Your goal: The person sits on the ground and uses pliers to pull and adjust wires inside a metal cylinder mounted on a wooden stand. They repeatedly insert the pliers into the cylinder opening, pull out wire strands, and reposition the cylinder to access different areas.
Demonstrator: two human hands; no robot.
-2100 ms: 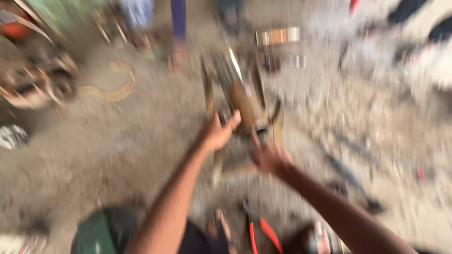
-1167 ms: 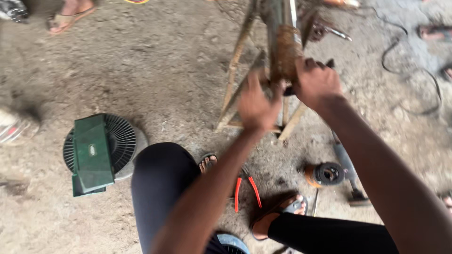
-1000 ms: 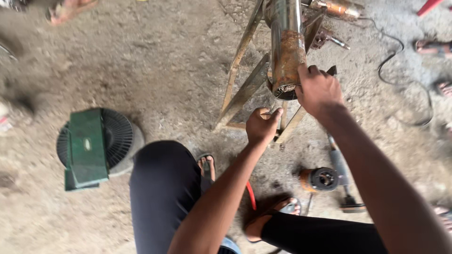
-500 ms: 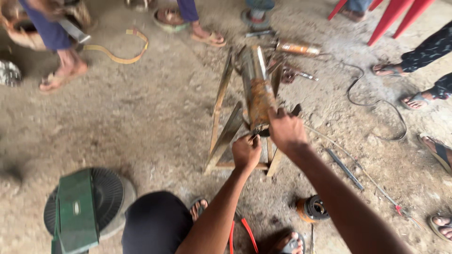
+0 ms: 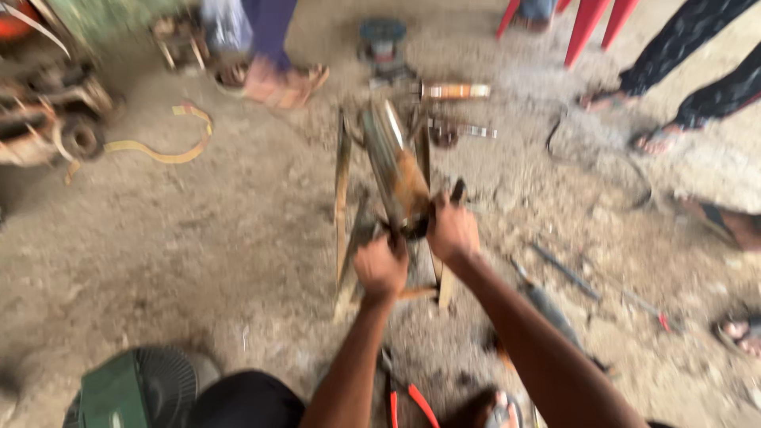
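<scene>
Arms stretched forward from the bottom edge, both bare, meeting at the near end of a rusty metal pipe (image 5: 394,170). Left hand (image 5: 380,268) curled into a loose fist just below the pipe's near end, knuckles up, fingers closed on something small that motion blur hides; cannot tell what. Right hand (image 5: 453,231) set against the pipe's right side at the same end, fingers wrapped over a dark handle (image 5: 456,190) poking up past the knuckles. Pipe itself long and cylindrical, grey steel along the far half, orange-brown rust toward the near half, lying tilted across a stand of angle-iron legs (image 5: 342,208) in the middle of the dirt floor (image 5: 198,238). Around it: red-handled pliers (image 5: 408,399) near the bottom edge, a green fan (image 5: 135,388) at lower left, loose rods (image 5: 564,271) to the right, a second short cylinder (image 5: 454,90) beyond the stand, a yellow strap (image 5: 158,150) at left. Sandalled feet of 2 or more other people along the top and right edges, well apart from the hands.
</scene>
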